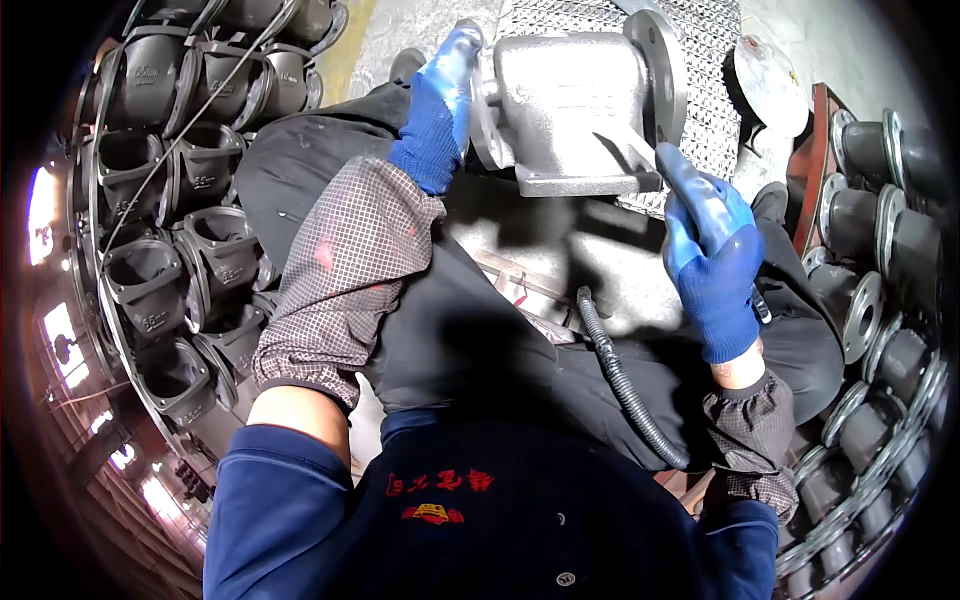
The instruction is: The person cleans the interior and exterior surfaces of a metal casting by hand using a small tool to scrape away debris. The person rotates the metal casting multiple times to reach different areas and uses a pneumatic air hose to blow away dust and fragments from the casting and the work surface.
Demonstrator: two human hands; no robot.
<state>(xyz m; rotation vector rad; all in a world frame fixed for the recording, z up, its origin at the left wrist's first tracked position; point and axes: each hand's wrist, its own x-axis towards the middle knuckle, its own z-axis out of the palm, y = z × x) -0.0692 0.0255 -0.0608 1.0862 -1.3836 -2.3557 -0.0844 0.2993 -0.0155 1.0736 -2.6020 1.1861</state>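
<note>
In the head view, one silvery cast-metal valve body [570,115] with two round flanges [670,80] sits over one grey textured mat [718,90], between the person's blue-gloved left hand [440,110] and right hand [714,235]. Left fingers lie together along one flange; right fingers curl, index stretched to the other. I cannot tell whether either pinches.

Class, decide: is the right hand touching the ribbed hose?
Apart: the head view shows pale surface and dark trousers between the blue-gloved right hand and the ribbed hose.
</note>
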